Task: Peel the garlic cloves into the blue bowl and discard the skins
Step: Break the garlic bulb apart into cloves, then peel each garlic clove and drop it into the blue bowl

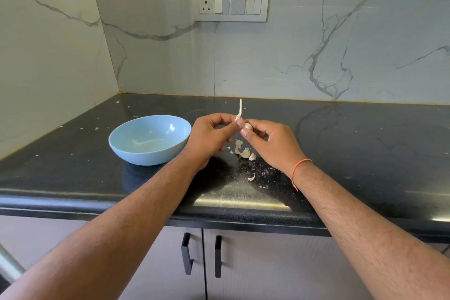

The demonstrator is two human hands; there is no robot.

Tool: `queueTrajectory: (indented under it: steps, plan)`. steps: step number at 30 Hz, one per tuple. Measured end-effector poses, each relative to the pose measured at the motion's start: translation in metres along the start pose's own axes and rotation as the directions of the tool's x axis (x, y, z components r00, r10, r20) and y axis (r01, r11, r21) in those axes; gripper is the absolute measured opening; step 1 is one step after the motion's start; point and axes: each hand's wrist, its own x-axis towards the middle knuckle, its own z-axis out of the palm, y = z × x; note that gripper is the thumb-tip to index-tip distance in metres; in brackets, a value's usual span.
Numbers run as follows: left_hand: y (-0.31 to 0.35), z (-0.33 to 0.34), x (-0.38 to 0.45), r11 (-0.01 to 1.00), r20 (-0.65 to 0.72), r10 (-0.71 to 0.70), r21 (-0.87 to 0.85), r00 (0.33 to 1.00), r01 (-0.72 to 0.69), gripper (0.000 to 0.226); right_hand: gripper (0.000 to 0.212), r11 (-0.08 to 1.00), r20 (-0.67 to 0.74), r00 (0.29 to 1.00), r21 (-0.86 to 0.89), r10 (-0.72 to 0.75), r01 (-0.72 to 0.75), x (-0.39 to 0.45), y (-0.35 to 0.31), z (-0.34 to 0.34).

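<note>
Pinching one garlic bulb (246, 126) between two hands above the black counter (341, 153): left hand (209, 139) curled round it from the left, thumb tip pressed on its top, right hand (272, 143) gripping it from the right with thumb and forefinger. Mostly hidden by the fingers, only a small pale patch showing, plus one dry stalk (240, 108) rising upright from between the thumbs. Sitting just left of the left hand, one blue bowl (148, 140), upright on the counter, nothing visible inside but reflections. Lying directly below the hands, one small heap of garlic skins (243, 152), number of pieces impossible to count, possibly with a clove at its right edge; cannot tell for certain. Nearer the counter edge, one single loose skin (251, 178), apart from the heap, amid fine white crumbs. Circling the right wrist, one orange thread (298, 169). Fixed on the veined marble wall (341, 44) behind, one switch plate (230, 6) with one socket. Beneath the counter, two cabinet doors, each with one black handle (187, 253), side by side.
</note>
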Motion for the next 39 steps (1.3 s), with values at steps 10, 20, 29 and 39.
queueTrajectory:
  steps: [10, 20, 29, 39]
  plan:
    - [0.000, 0.009, 0.008, 0.992, -0.115, 0.115, -0.032, 0.987, -0.120, 0.018, 0.016, 0.925, -0.004, 0.989, 0.356, 0.145, -0.134, 0.009, 0.000, 0.002]
    - [-0.009, 0.006, 0.023, 0.909, -0.171, 0.046, 0.416, 0.984, 0.030, 0.012, 0.017, 0.994, -0.234, 0.966, 0.021, 0.111, -0.109, 0.017, 0.020, 0.001]
    - [-0.010, -0.001, 0.033, 0.724, -0.123, 0.007, 0.685, 0.992, 0.080, 0.034, 0.022, 0.989, -0.191, 0.972, -0.031, 0.134, -0.142, 0.018, 0.025, 0.001]
    - [-0.002, 0.009, 0.007, 0.833, 0.035, 0.272, 0.493, 0.962, -0.253, 0.025, 0.019, 0.989, -0.113, 0.985, 0.083, 0.132, -0.123, 0.010, 0.014, -0.001]
